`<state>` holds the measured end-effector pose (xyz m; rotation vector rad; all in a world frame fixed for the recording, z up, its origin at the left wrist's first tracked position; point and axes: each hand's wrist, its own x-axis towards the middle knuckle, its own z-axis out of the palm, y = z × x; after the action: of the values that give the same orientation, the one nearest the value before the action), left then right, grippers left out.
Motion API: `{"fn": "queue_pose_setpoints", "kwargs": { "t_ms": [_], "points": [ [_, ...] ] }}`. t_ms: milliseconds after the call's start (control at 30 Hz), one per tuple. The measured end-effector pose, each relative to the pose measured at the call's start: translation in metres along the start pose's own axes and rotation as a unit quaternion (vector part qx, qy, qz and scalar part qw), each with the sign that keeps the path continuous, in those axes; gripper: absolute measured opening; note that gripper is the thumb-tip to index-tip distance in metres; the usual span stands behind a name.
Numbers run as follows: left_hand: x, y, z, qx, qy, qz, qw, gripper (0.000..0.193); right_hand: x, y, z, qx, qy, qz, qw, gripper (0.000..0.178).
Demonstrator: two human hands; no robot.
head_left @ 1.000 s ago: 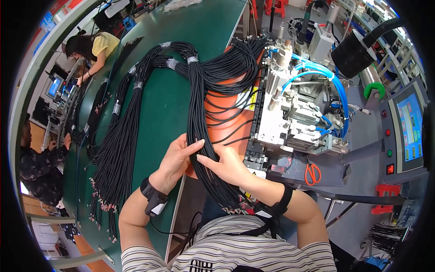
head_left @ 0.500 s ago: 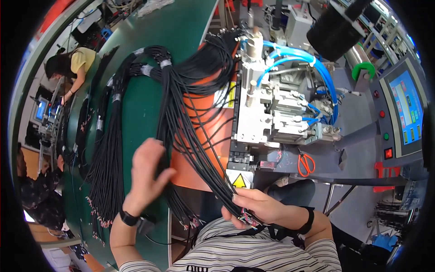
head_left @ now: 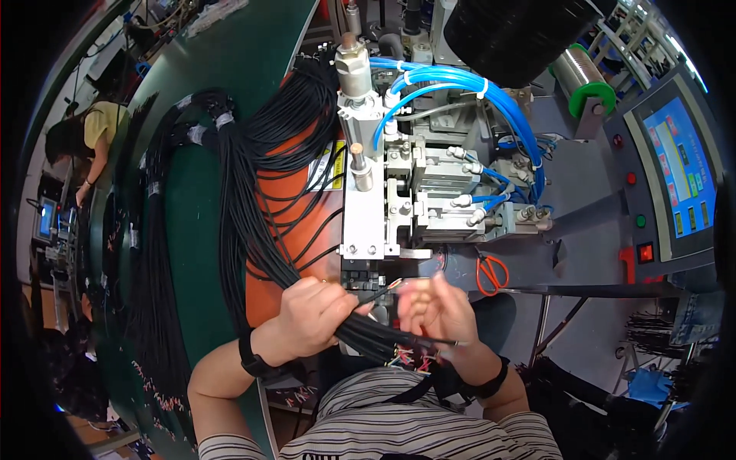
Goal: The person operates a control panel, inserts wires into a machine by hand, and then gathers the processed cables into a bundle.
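Note:
My left hand (head_left: 316, 313) is closed around a thick bundle of black cables (head_left: 257, 230), close to its near end. Past that hand the cable ends hang over my lap, with coloured wire tips (head_left: 406, 357) showing. One cable (head_left: 377, 294) stands apart from the bundle, its stripped end pointing right. Beside that end is my right hand (head_left: 435, 308), its fingers curled and smeared by motion; whether they pinch the wires cannot be made out. Just beyond both hands stands a metal pneumatic machine (head_left: 368, 207) with blue air hoses (head_left: 506, 107).
More black cable bundles (head_left: 157, 284) lie on the green table (head_left: 198, 230) at left. Orange-handled scissors (head_left: 491, 274) rest right of the machine. A control panel with a screen (head_left: 678, 169) stands at far right, near a wire spool (head_left: 583, 80). Another person (head_left: 96, 138) works at far left.
My left hand has moved right and nearer and now grips the bundle. The right hand has let go of the bundle's ends and moved up beside one separated cable. The whole view has shifted.

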<state>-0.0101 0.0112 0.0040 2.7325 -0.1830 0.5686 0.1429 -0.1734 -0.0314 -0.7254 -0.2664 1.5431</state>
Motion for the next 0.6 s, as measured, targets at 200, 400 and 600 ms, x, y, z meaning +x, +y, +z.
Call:
{"fn": "queue_pose_setpoints", "kwargs": {
  "t_ms": [200, 400, 600],
  "points": [
    [0.011, 0.005, 0.002, -0.025, 0.004, -0.078, 0.997, 0.025, 0.021, 0.005, 0.011, -0.207, 0.14, -0.121, 0.961, 0.034],
    [0.008, -0.019, -0.002, -0.268, -0.014, -0.11, 0.957, 0.033, 0.03, -0.001, 0.0, -0.014, 0.021, -0.119, 0.993, 0.019],
    [0.013, -0.027, -0.012, -0.375, -0.074, -0.094, 0.919, 0.041, 0.034, -0.002, 0.009, -0.254, -0.012, -0.251, 0.934, 0.012]
  ]
}}
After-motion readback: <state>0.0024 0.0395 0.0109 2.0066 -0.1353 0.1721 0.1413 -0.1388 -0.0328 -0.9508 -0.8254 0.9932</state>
